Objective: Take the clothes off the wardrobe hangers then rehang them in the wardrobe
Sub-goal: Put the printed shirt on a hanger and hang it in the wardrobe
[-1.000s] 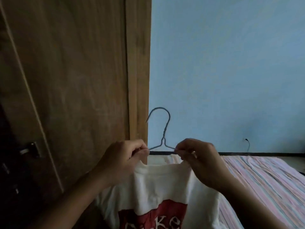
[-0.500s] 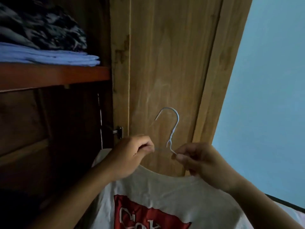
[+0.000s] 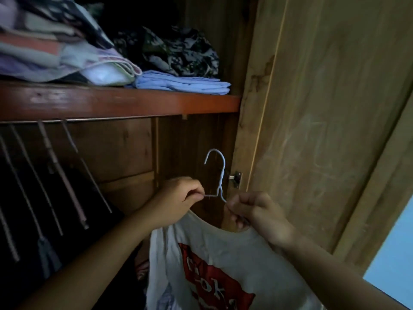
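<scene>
Hands of a person raised in front of an open wardrobe [image 3: 312, 108], seen from the head camera. Left hand [image 3: 176, 198] closed in a pinch on the left shoulder wire of a thin wire hanger [image 3: 218, 175]; right hand [image 3: 254, 211] closed in a pinch on the right shoulder wire, just below the twisted neck. Hook of the hanger upright between and above the two hands, its open end turned left, free of the rail [image 3: 89, 119] and level with the dark back panel of the wardrobe.

White T-shirt [image 3: 214, 253] with a red printed panel hangs from the hanger below both hands, its round neckline sagging between them; the lower part runs out of the bottom edge of the view.

Rail runs just under the front edge of the red-brown shelf [image 3: 134, 104], at the left half of the wardrobe. Several other hangers [image 3: 55, 166] hang from it at a slant toward the lower left, well apart from the held hanger; what they carry is too dark to tell.

Shelf bears folded clothes: a pale stack [image 3: 67, 59] at its left end, a folded light-blue cloth [image 3: 185, 82] at its right end, and a dark patterned bundle [image 3: 176, 52] behind that cloth.

Small metal catch [image 3: 235, 177] sits on the wardrobe frame, just right of the hanger's neck. Blue wall [image 3: 393, 260] shows at the lower right corner.
</scene>
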